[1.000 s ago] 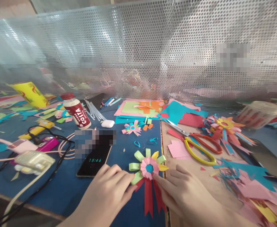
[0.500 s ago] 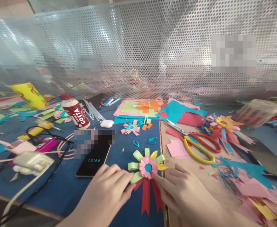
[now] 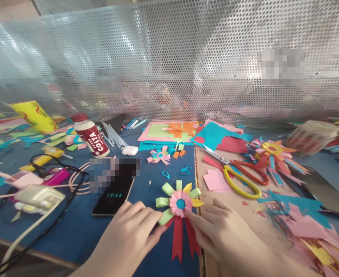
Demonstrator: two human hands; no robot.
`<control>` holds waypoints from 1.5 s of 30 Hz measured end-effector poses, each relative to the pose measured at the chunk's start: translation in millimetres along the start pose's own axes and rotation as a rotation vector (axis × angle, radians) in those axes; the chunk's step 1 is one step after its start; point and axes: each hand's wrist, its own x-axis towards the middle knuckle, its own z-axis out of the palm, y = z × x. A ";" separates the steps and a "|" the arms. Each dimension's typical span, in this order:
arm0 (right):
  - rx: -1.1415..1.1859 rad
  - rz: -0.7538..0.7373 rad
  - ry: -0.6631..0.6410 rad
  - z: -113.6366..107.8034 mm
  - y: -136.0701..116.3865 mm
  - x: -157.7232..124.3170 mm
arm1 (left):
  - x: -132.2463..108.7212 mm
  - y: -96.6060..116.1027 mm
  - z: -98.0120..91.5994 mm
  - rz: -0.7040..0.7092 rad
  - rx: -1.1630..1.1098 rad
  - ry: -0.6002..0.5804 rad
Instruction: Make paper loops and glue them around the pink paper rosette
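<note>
A paper flower [image 3: 183, 194] lies between my hands on the blue tabletop. It has a pink pleated ring with a blue centre, looped light-green petals, pointed yellow petals and red ribbon tails [image 3: 177, 240] hanging toward me. My left hand [image 3: 136, 229] pinches the flower's lower left side, by a green petal and the top of a red tail. From the right, my right hand [image 3: 225, 227] has its index fingertip on the lower edge of the pink ring. Its thumb and other fingers curl beside a red tail, partly hidden.
Open scissors [image 3: 240, 175] lie to the right on cardboard, among paper scraps. A phone [image 3: 116, 194], a Costa bottle [image 3: 91, 136], an earbud case [image 3: 130, 150] and tangled cables [image 3: 79, 184] lie on the left. Behind stands a perforated metal screen [image 3: 169, 57]; a finished-looking flower [image 3: 272, 152] sits right.
The whole view has shifted very slightly. Both hands keep nearly the same places on the paper flower, with no clear movement of it.
</note>
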 end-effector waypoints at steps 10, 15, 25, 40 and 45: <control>0.013 0.003 0.012 1.0 -1.5 -1.2 | -1.2 -1.9 1.8 0.002 -0.005 0.005; 0.008 0.001 0.015 1.7 -0.2 -2.0 | -2.4 -3.5 3.3 -0.007 -0.018 -0.009; 0.005 0.000 -0.002 -0.2 0.1 -0.2 | -1.8 -5.7 2.7 -0.031 -0.047 -0.006; 0.036 0.001 -0.034 -7.2 -1.1 1.7 | -2.0 3.1 -7.7 0.018 -0.064 0.145; 0.023 0.040 0.034 -18.6 7.9 9.4 | -9.5 13.7 2.0 0.197 -0.156 0.131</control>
